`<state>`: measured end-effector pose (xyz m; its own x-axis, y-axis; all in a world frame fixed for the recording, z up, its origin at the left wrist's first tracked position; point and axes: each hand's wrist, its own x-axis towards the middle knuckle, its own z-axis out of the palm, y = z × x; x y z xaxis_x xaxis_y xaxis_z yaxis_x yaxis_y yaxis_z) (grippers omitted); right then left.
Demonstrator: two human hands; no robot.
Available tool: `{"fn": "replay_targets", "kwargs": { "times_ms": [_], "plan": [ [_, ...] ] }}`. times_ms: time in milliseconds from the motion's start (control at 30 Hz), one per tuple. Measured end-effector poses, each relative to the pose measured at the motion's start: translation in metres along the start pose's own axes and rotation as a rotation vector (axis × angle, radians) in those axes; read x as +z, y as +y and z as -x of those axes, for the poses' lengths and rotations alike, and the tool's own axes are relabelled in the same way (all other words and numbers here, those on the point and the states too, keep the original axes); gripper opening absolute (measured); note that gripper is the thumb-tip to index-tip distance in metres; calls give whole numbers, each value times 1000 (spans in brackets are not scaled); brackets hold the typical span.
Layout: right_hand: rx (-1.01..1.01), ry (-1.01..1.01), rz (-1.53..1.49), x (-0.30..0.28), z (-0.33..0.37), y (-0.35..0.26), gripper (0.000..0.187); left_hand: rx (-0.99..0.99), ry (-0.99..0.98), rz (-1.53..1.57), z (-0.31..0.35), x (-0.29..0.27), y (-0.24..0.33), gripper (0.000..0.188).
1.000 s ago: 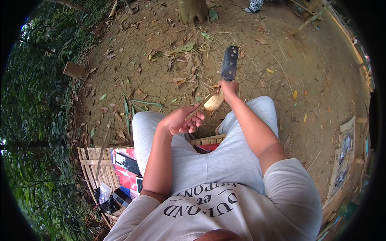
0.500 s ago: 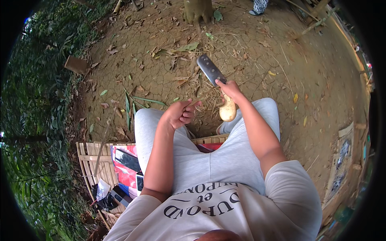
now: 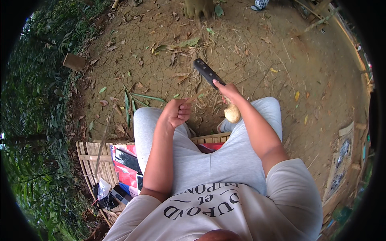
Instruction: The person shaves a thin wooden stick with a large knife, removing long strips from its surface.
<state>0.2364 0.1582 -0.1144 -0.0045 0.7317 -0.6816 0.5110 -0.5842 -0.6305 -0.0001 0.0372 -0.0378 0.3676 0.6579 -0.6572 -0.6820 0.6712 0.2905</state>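
Note:
My right hand [image 3: 230, 93] is closed round the pale wooden handle of a knife [image 3: 206, 72]. Its dark blade, dotted with several light round spots, points up and to the left. The handle's rounded butt [image 3: 232, 114] sticks out below my fist, above my right thigh. Level with it, my left hand [image 3: 177, 114] is closed on one end of a thin brown strip [image 3: 198, 96], of wood or bamboo by its look. The strip slants up toward the blade; whether the two touch, I cannot tell. Both hands are out over the ground in front of my knees.
I sit on a bamboo-slat bench [image 3: 94, 158]. Beside my left leg lie a phone [image 3: 127, 159] on a red sheet and a clear plastic bag [image 3: 104, 187]. Dry leaves and shavings litter the cracked soil. A tree trunk [image 3: 198, 9] and another person's foot [image 3: 256, 7] are ahead.
My right hand has turned the knife, so its blade looks narrower and darker and the butt has swung right. My left fingers have curled tighter, and the strip shows more plainly.

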Motion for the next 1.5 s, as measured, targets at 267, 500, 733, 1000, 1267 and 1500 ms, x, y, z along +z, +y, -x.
{"fn": "replay_targets", "kwargs": {
  "times_ms": [267, 500, 733, 1000, 1267, 1500],
  "plan": [
    [-68, -26, 170, -11, -1, 0, 65, -3, 102, -18, 7, 8, 1, 27],
    [-149, -103, 245, 15, 21, -19, 71, 36, 66, -72, 5, 1, 5, 36],
    [-41, -36, 224, -7, -4, -3, 69, -31, 65, 14, 6, 11, 1, 39],
    [-166, -75, 168, -2, 32, -30, 69, -15, -126, 69, 8, 24, 4, 41],
    [-153, 35, 5, 7, 40, -27, 64, 25, -131, 187, 5, 25, 8, 44],
    [-59, -22, 152, -13, 9, -12, 66, 13, -130, 201, 7, 18, 6, 43]
  ]
}}
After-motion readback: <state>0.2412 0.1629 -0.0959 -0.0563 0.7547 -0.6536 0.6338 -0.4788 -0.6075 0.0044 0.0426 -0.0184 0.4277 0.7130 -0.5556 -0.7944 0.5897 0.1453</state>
